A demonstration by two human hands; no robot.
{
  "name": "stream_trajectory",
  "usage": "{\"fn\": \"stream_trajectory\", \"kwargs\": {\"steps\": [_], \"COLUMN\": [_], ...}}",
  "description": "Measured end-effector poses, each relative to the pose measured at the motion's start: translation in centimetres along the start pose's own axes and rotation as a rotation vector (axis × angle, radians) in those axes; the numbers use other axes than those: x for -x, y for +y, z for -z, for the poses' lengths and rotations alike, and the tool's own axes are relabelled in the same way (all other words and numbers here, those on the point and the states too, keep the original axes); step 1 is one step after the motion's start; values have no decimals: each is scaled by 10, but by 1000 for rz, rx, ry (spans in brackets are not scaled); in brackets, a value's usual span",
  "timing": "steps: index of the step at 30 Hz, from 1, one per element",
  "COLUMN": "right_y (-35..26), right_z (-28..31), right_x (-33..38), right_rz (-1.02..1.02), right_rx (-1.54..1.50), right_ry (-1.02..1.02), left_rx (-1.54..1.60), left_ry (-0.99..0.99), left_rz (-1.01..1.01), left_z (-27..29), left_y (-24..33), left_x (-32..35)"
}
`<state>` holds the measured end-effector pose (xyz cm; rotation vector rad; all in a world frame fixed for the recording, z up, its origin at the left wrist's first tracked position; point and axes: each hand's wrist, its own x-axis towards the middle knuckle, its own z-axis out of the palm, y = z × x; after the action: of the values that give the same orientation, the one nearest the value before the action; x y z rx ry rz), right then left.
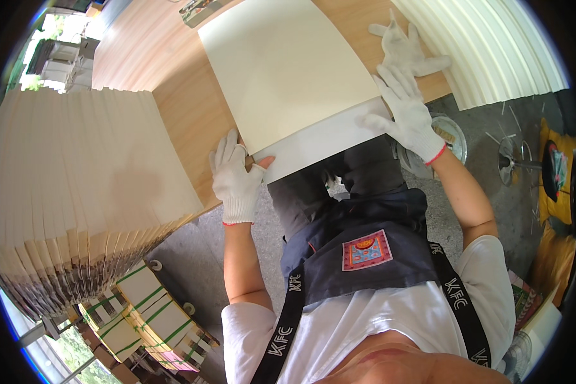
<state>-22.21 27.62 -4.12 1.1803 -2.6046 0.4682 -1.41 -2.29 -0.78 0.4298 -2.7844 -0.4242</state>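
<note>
A large cream sheet (288, 70) lies on the wooden table in front of me. A white strip (329, 136) shows along its near side and reaches past the table edge above my lap. My left hand (235, 176), in a white glove with the thumb tip bare, rests at the near left corner. Its fingers are stretched along the table and its thumb touches the strip's left end. At the right edge of the sheet, my right hand (408, 118) lies gloved with fingers extended and thumb over the strip. Beyond it lies another white glove (408, 50).
On the left stands a tall stack of cream sheets (77, 166); on the right, a pile of pale sheets (493, 51). A small box (201, 11) sits at the table's far side. Below right are a round bucket (451, 137) and yellow bags (550, 192). Strapped bundles (150, 307) stand lower left.
</note>
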Motion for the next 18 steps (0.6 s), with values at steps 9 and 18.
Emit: {"fn": "stream_trajectory", "kwargs": {"steps": [9, 18], "right_y": [-11, -15], "right_z": [12, 9], "right_x": [-13, -11], "right_rz": [-105, -132], "right_rx": [-71, -112], "right_ry": [-77, -22], "left_rx": [63, 24], "left_ry": [-108, -82], "left_rz": [219, 198], "left_z": [-4, -5], "left_y": [-40, -24], "left_x": [-67, -60]}}
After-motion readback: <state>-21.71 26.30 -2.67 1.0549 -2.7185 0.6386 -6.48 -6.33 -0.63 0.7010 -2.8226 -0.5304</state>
